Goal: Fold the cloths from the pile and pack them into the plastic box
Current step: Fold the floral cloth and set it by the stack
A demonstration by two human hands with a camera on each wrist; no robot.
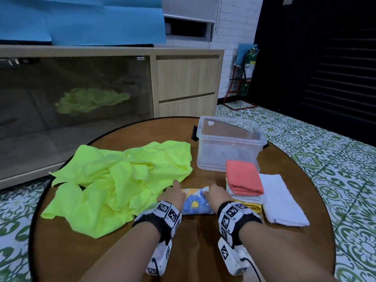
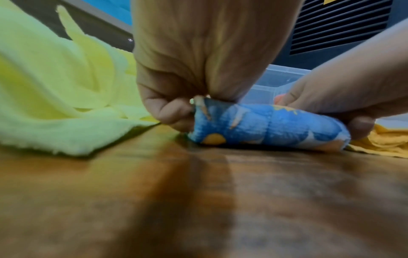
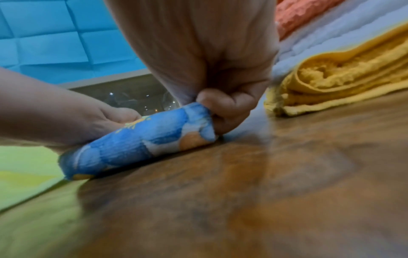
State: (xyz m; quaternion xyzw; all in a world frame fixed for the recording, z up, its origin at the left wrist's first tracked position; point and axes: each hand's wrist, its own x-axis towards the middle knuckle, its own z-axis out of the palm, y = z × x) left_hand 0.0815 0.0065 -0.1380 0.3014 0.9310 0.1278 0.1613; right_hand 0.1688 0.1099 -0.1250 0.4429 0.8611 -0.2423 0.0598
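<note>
A folded blue flower-print cloth (image 1: 195, 204) lies on the round wooden table (image 1: 122, 253) between my hands. My left hand (image 1: 174, 194) pinches its left end (image 2: 199, 113) with curled fingers. At its right end (image 3: 198, 125) my right hand (image 1: 216, 195) pinches in the same way. A crumpled neon-yellow cloth (image 1: 120, 180) spreads to the left, touching my left hand. The clear plastic box (image 1: 228, 142) stands open and empty behind, to the right. A stack of folded cloths, coral (image 1: 243, 178) on top, white and yellow (image 3: 344, 78) under it, sits right of my right hand.
A folded white towel (image 1: 282, 202) lies at the right of the stack. Beyond the table stands a low wooden cabinet (image 1: 187, 82) with a glass front. Green patterned floor tiles (image 1: 325, 143) surround the table. A fire extinguisher (image 1: 249, 68) stands in the far corner.
</note>
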